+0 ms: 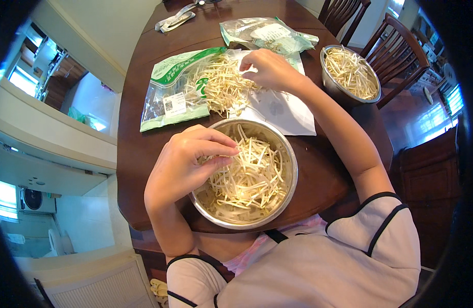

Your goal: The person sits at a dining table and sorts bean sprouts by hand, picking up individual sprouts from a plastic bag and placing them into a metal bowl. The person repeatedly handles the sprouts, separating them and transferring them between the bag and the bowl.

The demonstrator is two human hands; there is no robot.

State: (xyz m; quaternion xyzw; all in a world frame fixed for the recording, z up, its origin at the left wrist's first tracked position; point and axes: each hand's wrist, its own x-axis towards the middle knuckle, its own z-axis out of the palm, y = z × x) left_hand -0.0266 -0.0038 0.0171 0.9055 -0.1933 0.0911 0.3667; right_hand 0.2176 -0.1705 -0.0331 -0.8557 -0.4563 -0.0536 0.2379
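Note:
My left hand (194, 158) is over the left side of a steel bowl (294, 169) that holds bean sprouts (255, 173). Its thumb and fingertips are pinched near a pale sprout; whether they grip it is unclear. Beyond the bowl, a loose pile of bean sprouts (225, 84) spills from a clear and green plastic bag (155, 111) onto white paper (294, 115). My right hand (269, 69) hovers at the pile's right edge, thumb and forefinger apart, with nothing visible between them.
A second steel bowl (344, 94) full of bean sprouts stands at the table's right edge. Another plastic bag (259, 32) lies at the back, with a pale strap-like item (176, 21) to its left. Wooden chairs (398, 50) stand beyond the right side of the wooden table (144, 161).

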